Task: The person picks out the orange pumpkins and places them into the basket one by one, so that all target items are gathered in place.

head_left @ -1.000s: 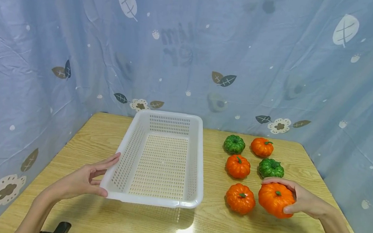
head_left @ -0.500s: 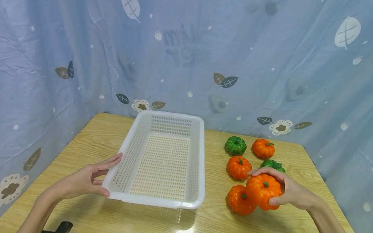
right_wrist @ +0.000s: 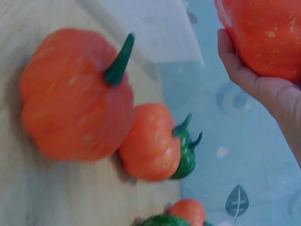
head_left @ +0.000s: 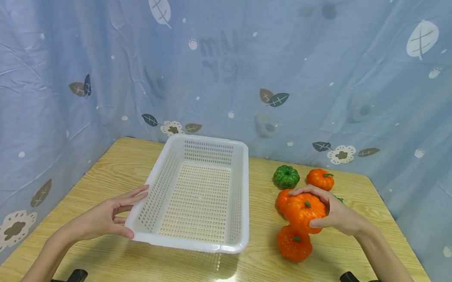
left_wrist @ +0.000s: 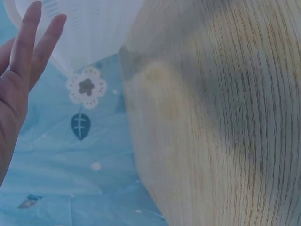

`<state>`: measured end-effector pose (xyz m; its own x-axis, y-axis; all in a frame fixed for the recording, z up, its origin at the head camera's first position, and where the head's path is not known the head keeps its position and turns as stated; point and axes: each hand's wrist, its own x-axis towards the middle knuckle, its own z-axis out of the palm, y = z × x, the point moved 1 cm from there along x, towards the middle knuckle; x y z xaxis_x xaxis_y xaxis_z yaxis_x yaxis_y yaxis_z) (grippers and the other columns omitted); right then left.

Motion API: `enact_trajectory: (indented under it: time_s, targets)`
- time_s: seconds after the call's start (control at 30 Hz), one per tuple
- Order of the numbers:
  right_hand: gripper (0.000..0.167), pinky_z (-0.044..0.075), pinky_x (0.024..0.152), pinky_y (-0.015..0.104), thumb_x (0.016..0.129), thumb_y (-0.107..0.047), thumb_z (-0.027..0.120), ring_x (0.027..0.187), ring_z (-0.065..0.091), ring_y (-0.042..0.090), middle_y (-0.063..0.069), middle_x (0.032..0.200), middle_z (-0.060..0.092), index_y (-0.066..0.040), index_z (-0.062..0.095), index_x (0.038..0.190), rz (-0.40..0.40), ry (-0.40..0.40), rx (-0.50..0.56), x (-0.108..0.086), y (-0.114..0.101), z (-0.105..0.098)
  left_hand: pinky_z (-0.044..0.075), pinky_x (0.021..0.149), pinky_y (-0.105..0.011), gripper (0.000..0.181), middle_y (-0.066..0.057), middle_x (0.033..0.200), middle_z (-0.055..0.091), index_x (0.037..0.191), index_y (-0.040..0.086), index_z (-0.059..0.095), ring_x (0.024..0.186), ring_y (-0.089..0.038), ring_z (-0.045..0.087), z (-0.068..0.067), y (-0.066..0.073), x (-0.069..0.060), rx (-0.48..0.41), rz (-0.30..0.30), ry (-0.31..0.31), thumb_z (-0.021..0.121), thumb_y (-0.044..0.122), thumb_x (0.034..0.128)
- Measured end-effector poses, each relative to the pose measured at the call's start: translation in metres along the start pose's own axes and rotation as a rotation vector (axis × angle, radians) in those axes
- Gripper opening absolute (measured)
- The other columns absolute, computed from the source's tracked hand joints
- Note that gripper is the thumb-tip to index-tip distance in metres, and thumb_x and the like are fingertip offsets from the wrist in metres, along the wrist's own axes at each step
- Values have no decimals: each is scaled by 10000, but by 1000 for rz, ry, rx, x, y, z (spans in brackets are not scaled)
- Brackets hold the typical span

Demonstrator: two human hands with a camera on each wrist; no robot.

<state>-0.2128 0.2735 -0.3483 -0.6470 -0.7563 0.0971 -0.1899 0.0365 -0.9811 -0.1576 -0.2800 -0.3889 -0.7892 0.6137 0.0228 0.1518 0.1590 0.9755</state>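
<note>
My right hand grips a large orange pumpkin with a green stem, thumb on its near side and fingers over its far side. It is raised above the table, hiding part of an orange pumpkin behind it. Another orange pumpkin sits just in front. In the right wrist view the held pumpkin is at the top right. My left hand touches a white plastic basket at its left side and near-left corner, fingers extended. The basket has slotted walls and nothing inside.
Farther back are a green pumpkin and an orange one. A second green pumpkin is mostly hidden behind my right hand. The wooden table meets a blue patterned curtain behind and at both sides.
My right hand has carried the large orange pumpkin left and upward, across the nearer orange pumpkin. The left hand and basket have stayed in place; the head view shifted slightly.
</note>
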Motion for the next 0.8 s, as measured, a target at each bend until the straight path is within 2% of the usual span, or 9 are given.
enact_trajectory:
  time_s: [0.2, 0.4, 0.63, 0.8]
  targets:
    - [559, 547, 827, 450, 846, 44, 633, 1086, 555, 270, 96, 1349, 454, -84, 453, 1360, -2, 11, 6, 27, -7, 4, 499, 920, -279, 893, -182, 1577, -85, 1498, -56, 179, 1299, 77, 338, 0, 1, -1, 23, 16, 1, 731, 9, 799]
    - [568, 546, 824, 441, 859, -11, 668, 1054, 563, 284, 77, 1324, 484, -144, 488, 1380, 46, 69, -43, 51, -10, 8, 498, 920, -278, 881, -150, 1585, -84, 1492, -69, 166, 1301, 86, 324, 1, 4, -2, 22, 29, -12, 719, 5, 810]
    - [571, 546, 834, 423, 869, -26, 660, 1041, 591, 287, 91, 1360, 474, -116, 474, 1402, 98, 123, -13, 72, -15, 16, 489, 932, -264, 899, -164, 1577, -103, 1503, -47, 157, 1295, 71, 349, 1, 4, -1, 36, 12, -15, 723, 4, 806]
    - [536, 546, 827, 408, 872, -65, 677, 1020, 595, 293, 132, 1299, 523, -130, 500, 1374, 129, 190, -57, 87, -18, 22, 492, 925, -268, 908, -164, 1573, -114, 1506, -38, 152, 1298, 73, 344, 0, 2, -1, 34, 9, -17, 724, 3, 802]
